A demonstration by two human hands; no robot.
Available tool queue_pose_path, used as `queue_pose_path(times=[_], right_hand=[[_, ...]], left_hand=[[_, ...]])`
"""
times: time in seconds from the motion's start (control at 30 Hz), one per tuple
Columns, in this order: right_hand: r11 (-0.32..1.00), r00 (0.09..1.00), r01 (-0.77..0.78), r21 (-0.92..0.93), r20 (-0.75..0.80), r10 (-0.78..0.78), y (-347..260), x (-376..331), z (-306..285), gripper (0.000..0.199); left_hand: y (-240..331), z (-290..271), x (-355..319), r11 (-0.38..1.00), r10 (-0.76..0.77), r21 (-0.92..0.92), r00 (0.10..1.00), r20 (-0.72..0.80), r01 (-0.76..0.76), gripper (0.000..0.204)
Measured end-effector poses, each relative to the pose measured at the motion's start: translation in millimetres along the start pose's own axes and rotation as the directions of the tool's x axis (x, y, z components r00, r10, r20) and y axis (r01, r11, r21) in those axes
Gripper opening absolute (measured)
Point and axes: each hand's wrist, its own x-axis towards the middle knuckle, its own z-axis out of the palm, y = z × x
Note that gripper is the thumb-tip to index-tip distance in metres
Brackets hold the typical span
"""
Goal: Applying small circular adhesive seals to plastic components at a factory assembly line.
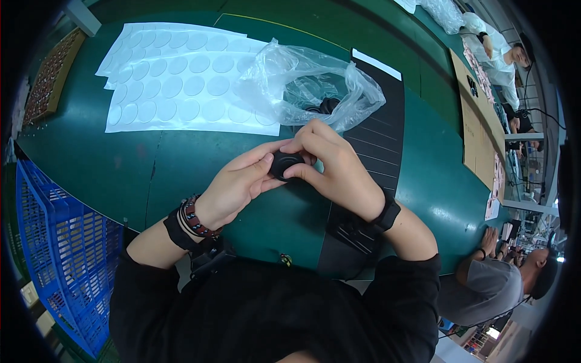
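Observation:
A round black cap-like part point(284, 165) with a raised rim is held between both hands above the green table. My left hand point(245, 175) closes on it from the left, thumb on its edge. From the right, my right hand point(330, 160) grips the same part with thumb and bent fingers. Just beyond the hands, a clear plastic bag point(272, 81) lies with its mouth open, and dark round parts point(327, 106) show inside it. White sheets of round clear stickers point(181, 85) spread out to the left, partly under the bag.
A black mat point(378, 130) with pale lines runs along the right of the green table point(200, 151). A blue plastic crate point(66, 242) stands at the lower left. Brown cardboard point(475, 127) lies at the far right, where other people point(493, 284) sit. A wooden-edged tray point(57, 75) is at upper left.

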Motion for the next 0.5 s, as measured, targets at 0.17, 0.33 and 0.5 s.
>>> queue_pose_path(times=[0.17,0.33,0.5], right_hand=[[0.98,0.983,0.142,-0.139,-0.094,-0.156,2.4,-4.0,10.3,0.032],[0.962,0.963,0.179,-0.207,-0.164,-0.214,-0.5,-5.2,18.8,0.035],[0.934,0.977,0.188,-0.303,-0.044,-0.211,-13.3,5.6,-5.0,0.032]], left_hand=[[-0.7,0.6,-4.0,0.991,0.013,0.131,1.0,0.019,-0.015,0.041],[-6.1,-8.6,-1.9,0.845,0.275,0.434,0.95,0.147,-0.312,0.043],[-9.7,-19.5,-4.1,0.875,0.092,0.463,0.987,0.128,-0.142,0.041]])
